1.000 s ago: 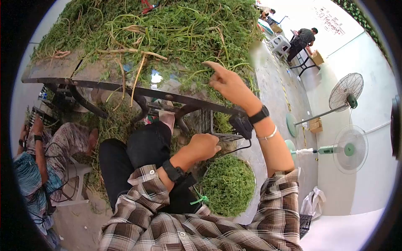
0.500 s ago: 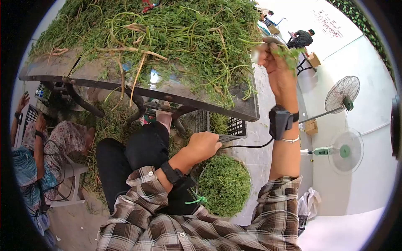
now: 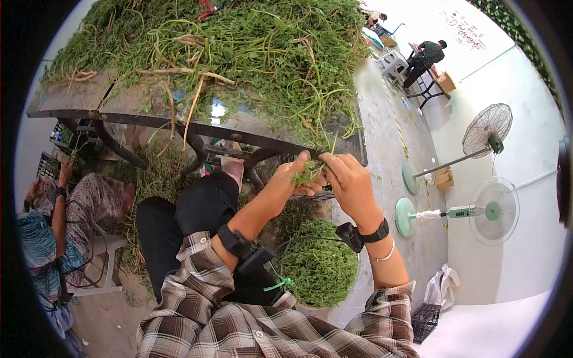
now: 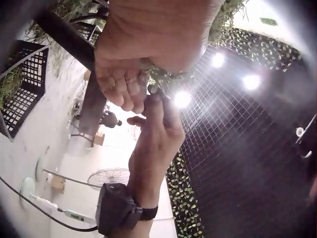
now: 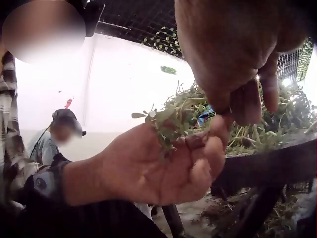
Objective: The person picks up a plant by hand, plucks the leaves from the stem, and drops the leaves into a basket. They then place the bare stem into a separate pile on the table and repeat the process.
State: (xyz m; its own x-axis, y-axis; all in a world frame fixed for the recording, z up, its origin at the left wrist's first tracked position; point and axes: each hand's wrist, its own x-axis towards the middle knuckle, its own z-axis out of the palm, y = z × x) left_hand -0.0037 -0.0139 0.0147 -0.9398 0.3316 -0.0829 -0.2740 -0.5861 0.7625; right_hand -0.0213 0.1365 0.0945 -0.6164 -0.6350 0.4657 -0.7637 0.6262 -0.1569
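A small leafy green sprig (image 3: 308, 173) is held between both hands just off the table's front edge. The left hand (image 3: 287, 179) grips its leafy part, fingers curled, palm up in the right wrist view, where leaves (image 5: 166, 130) stick out past the thumb side. At the sprig's stem end, the right hand (image 3: 351, 184) pinches with thumb and fingertips, close against the left fingertips. A large heap of green stems and leaves (image 3: 256, 59) covers the table (image 3: 131, 118) beyond the hands.
Below the hands stands a round container heaped with picked greens (image 3: 316, 262). A black crate (image 4: 37, 74) is under the table's right part. Standing fans (image 3: 488, 128) are at the right. Another person (image 3: 51, 238) sits at the left.
The right hand went out past the table's right corner, came up with a sprig, and returned to meet the left hand. The left hand rose slightly and now grips the sprig's leafy part.
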